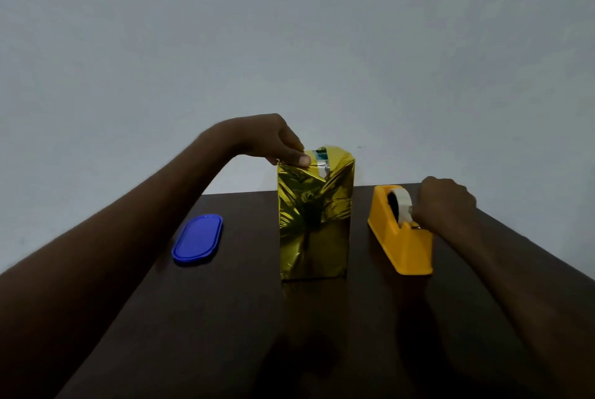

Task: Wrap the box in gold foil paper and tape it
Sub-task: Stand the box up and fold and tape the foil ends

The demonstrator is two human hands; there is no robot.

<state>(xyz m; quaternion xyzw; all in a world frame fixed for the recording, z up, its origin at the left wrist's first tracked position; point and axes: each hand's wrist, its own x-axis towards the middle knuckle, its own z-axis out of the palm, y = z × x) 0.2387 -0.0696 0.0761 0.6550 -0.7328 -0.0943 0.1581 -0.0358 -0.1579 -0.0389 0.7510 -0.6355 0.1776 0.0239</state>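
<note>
A box (314, 224) wrapped in gold foil (299, 189) stands upright near the middle of a dark desk (225, 318). The left hand (273, 141) rests at the box's top left corner, thumb and fingers (304, 159) pinching a folded foil flap down against the top edge. Beside the thumb a strip of the box's printed surface shows, uncovered. To the right of the box, close but apart, sits a yellow tape dispenser (399, 231). The right hand (446, 202) is at the dispenser's cutter end, fingers curled toward the loose tape (404, 204); whether they have actually gripped it cannot be told. Left of the box lies a blue oval lid (198, 239). The step in hand appears to be closing the top end. The next move likely calls for pulling and tearing a strip, then pressing it across the held flap without letting the fold spring open.
</note>
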